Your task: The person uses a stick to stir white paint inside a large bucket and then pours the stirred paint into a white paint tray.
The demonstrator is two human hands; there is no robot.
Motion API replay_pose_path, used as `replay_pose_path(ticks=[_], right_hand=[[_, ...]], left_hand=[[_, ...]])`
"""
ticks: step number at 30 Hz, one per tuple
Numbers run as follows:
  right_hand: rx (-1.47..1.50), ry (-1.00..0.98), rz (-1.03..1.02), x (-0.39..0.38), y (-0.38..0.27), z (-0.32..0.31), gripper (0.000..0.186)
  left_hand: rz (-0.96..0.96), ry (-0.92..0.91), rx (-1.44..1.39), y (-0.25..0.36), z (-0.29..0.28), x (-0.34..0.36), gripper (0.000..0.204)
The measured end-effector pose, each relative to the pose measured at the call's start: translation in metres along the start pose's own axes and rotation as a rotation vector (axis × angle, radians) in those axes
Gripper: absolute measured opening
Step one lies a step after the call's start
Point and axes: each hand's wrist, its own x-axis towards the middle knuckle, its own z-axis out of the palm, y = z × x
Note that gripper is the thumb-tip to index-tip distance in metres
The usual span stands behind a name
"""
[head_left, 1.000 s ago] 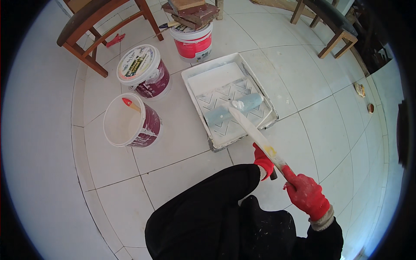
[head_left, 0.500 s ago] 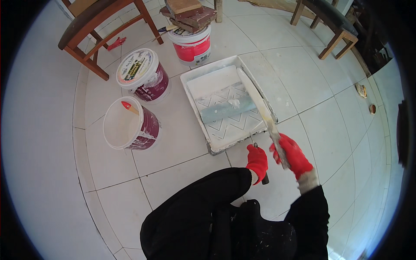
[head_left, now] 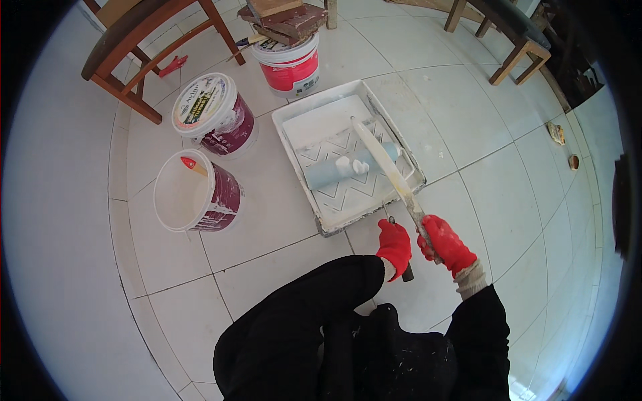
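Note:
A white paint tray [head_left: 338, 219] lies on the tiled floor in front of me, its ribbed bed coated with white paint. Across it rests a pale blue paint roller [head_left: 324, 176] with white blobs of paint on its sleeve. My left hand [head_left: 394, 244], in a red glove, is closed around the roller's dark handle just outside the near edge of the tray. A long paint-coated wooden stick [head_left: 386, 160] is gripped by my right hand [head_left: 449, 246], also red-gloved. The stick slants over the tray, crossing above the roller's right part.
Left of the tray stand an open paint bucket [head_left: 226, 197] with a red-tipped brush inside and a lidded maroon bucket [head_left: 231, 134]. Behind them, a red-and-white bucket [head_left: 291, 72] carries stacked boards [head_left: 294, 25]. Chairs [head_left: 144, 40] stand at the far left and far right.
The stick's far end has swung left from the tray's right edge to above the roller. More white paint now shows on the roller sleeve. My left hand keeps its grip.

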Motion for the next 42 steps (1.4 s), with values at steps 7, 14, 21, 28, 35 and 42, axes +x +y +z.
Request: replay_pose_path(ticks=[7, 14, 21, 28, 35, 42], right_hand=[[0.004, 0.014, 0.099, -0.055, 0.02, 0.005, 0.037], [-0.028, 0.05, 0.168, -0.122, 0.015, -0.024, 0.034], [-0.219, 0.164, 0.008, -0.117, -0.026, -0.015, 0.038], [-1.035, 0.544, -0.697, 0.013, -0.055, 0.01, 0.035], [-1.167, 0.432, -0.671, 0.042, -0.061, 0.057, 0.033], [-0.443, 0.138, -0.437, 0.025, -0.066, 0.037, 0.042]], left_hand=[[0.113, -0.078, -0.183, -0.032, -0.015, 0.079, 0.04], [0.076, -0.056, -0.039, -0.013, -0.003, 0.036, 0.038], [0.071, -0.052, 0.282, 0.025, -0.015, -0.011, 0.04], [0.131, -0.559, 0.851, 0.072, -0.048, -0.021, 0.043], [0.158, -0.504, 0.648, 0.055, -0.041, -0.002, 0.04], [0.169, -0.475, 0.7, 0.065, -0.043, -0.016, 0.037]])
